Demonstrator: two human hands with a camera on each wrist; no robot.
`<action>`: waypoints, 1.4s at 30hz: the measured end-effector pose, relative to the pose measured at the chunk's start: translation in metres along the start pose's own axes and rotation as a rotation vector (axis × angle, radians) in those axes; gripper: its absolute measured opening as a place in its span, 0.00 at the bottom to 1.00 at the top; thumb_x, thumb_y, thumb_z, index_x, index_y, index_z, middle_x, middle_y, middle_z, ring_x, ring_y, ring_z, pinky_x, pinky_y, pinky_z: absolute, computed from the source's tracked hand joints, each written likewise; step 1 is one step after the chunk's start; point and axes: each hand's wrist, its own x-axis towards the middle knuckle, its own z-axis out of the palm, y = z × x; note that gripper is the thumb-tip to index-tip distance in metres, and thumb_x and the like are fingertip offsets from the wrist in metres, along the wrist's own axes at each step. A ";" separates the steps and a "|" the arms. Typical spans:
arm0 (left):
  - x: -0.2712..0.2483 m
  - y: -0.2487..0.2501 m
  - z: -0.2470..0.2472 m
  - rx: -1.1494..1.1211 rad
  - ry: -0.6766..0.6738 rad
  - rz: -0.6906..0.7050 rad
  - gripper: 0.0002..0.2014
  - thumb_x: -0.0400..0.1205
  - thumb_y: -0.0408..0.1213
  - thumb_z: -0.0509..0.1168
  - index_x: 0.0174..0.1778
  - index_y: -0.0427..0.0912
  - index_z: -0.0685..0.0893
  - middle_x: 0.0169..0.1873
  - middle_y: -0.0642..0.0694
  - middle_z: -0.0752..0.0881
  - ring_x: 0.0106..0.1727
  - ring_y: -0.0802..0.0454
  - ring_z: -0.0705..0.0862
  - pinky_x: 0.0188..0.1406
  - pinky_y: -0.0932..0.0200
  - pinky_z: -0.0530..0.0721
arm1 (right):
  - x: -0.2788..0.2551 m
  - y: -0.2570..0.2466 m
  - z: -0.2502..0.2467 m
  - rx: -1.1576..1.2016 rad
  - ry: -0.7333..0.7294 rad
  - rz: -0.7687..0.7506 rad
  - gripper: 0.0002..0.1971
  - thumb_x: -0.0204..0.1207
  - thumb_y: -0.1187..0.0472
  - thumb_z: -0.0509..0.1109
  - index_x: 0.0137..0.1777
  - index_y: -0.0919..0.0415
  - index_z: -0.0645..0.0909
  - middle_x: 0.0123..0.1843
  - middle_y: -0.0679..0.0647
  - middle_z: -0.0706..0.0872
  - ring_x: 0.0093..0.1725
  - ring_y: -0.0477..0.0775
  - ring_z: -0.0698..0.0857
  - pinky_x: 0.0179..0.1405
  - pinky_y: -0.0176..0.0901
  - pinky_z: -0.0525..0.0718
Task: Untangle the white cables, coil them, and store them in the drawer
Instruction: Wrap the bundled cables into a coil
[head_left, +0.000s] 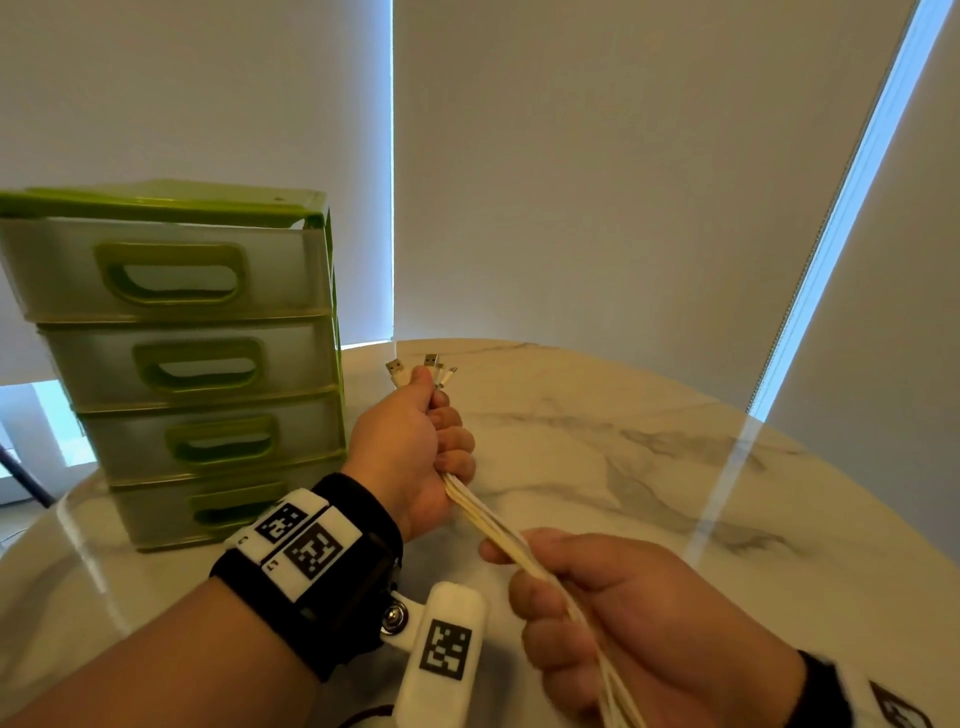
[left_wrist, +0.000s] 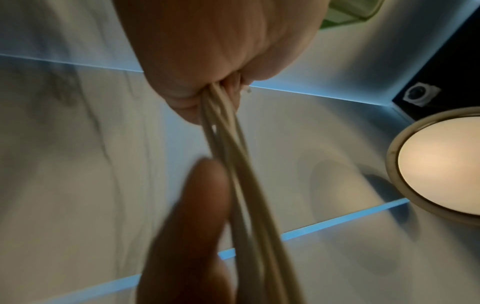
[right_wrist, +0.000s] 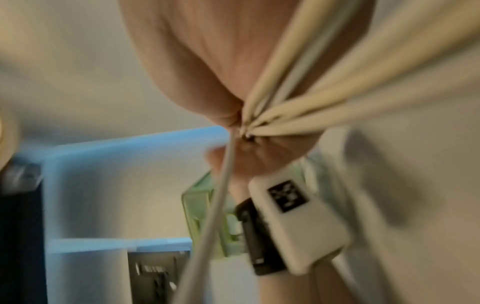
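Note:
Several white cables run as one taut bundle between my two hands above the marble table. My left hand grips the bundle in a fist, with the plug ends sticking out past its thumb. My right hand is curled round the same bundle nearer to me, and the cables trail on past it out of the bottom of the head view. The left wrist view shows the cables leaving the fist. In the right wrist view, the cables fan out from the fist. A green drawer unit stands at the left with all its drawers closed.
The round marble table spreads to the right and ahead of my hands. Window blinds hang behind it. The drawer unit shows blurred beyond my left wrist in the right wrist view.

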 end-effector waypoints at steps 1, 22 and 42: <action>-0.001 0.000 0.000 -0.014 -0.002 -0.006 0.21 0.88 0.55 0.58 0.32 0.46 0.72 0.20 0.55 0.63 0.15 0.60 0.60 0.09 0.71 0.57 | -0.001 0.000 0.000 0.053 -0.023 0.012 0.09 0.80 0.62 0.64 0.55 0.64 0.82 0.28 0.57 0.73 0.15 0.49 0.68 0.12 0.31 0.66; -0.040 -0.012 0.018 0.395 -0.267 -0.333 0.24 0.85 0.55 0.57 0.25 0.46 0.74 0.39 0.42 0.87 0.46 0.46 0.85 0.45 0.50 0.83 | -0.021 -0.028 -0.032 -1.221 0.025 0.027 0.07 0.82 0.60 0.69 0.52 0.55 0.89 0.41 0.51 0.89 0.32 0.50 0.80 0.34 0.46 0.81; -0.037 0.015 0.016 0.040 -0.361 -0.125 0.21 0.85 0.56 0.56 0.30 0.48 0.71 0.23 0.55 0.62 0.14 0.62 0.62 0.13 0.71 0.53 | -0.003 0.006 -0.019 -0.132 -0.449 0.025 0.11 0.84 0.51 0.64 0.59 0.56 0.77 0.32 0.53 0.77 0.18 0.43 0.75 0.16 0.29 0.73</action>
